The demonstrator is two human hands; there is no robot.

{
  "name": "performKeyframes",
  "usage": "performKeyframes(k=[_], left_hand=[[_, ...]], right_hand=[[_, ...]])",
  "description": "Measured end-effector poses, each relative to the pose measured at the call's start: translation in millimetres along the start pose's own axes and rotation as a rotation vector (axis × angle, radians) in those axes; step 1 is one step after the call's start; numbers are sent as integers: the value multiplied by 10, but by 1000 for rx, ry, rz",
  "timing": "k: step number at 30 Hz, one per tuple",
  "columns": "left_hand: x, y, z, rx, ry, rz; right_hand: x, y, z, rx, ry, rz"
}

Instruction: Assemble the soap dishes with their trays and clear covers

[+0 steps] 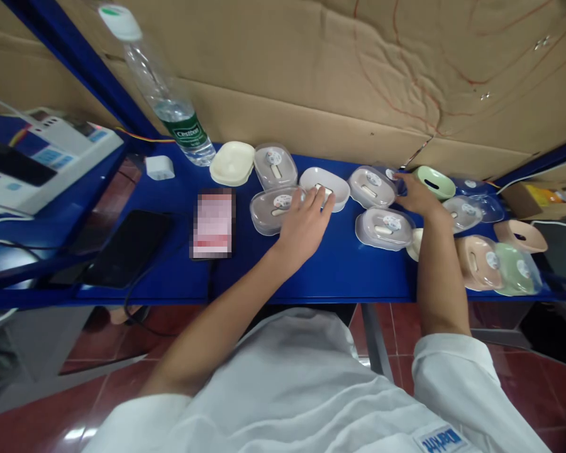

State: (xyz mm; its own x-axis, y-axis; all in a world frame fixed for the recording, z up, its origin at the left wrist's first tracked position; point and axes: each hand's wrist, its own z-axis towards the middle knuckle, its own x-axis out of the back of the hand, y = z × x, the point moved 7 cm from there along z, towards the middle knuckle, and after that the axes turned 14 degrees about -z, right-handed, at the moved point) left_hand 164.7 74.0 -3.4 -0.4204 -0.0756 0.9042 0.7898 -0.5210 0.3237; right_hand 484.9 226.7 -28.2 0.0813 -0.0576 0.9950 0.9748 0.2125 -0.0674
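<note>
My left hand point(306, 223) lies palm down with its fingers spread over the near edge of a white oval dish point(338, 187) that has no clear lid. Just left of it sits a lidded grey-white box point(266, 211), with another lidded box point(275, 165) behind. My right hand point(417, 195) reaches to a clear lid point(390, 172) behind the lidded box point(370, 187); its fingertips are partly hidden, and its grip is unclear. A further lidded box point(385, 228) stands in front, left of my right forearm.
Left on the blue table point(330, 270) are a water bottle point(183, 129), a cream dish point(233, 163), a white adapter point(160, 167), a lit phone point(213, 223) and a dark phone point(129, 247). Right are a green dish point(434, 182), an orange lidded box point(480, 263) and a green one point(517, 269).
</note>
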Motion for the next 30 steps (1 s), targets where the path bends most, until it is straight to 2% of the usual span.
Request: performKeyframes(k=[2, 5, 11, 13, 16, 20, 23, 26, 28, 30], left_hand=[[-135, -1, 200, -5, -47, 16], [-227, 2, 379, -35, -69, 17], [-168, 24, 380, -123, -62, -67], [-92, 33, 327, -125, -8, -134], [135, 105, 165, -170, 178, -317], [575, 247, -319, -243, 436, -494], [839, 215, -819, -159, 503, -528], [964, -9, -1307, 26, 539, -544], [978, -238, -1554, 204, 596, -560], [934, -432, -1664, 353, 609, -557]], right_hand=[[-78, 51, 10, -28, 1, -1], [-122, 118, 23, -71, 25, 4], [-32, 92, -18, -172, 135, 68], [48, 65, -59, -219, 174, 87], [215, 49, -122, -282, 238, 95], [567, 95, -284, -323, 373, 161], [949, 78, -703, -189, 628, 324], [1210, 50, -1492, -94, 922, 308], [1224, 94, -2084, -159, 1089, 210], [1120, 233, -2594, -296, 1222, 180]])
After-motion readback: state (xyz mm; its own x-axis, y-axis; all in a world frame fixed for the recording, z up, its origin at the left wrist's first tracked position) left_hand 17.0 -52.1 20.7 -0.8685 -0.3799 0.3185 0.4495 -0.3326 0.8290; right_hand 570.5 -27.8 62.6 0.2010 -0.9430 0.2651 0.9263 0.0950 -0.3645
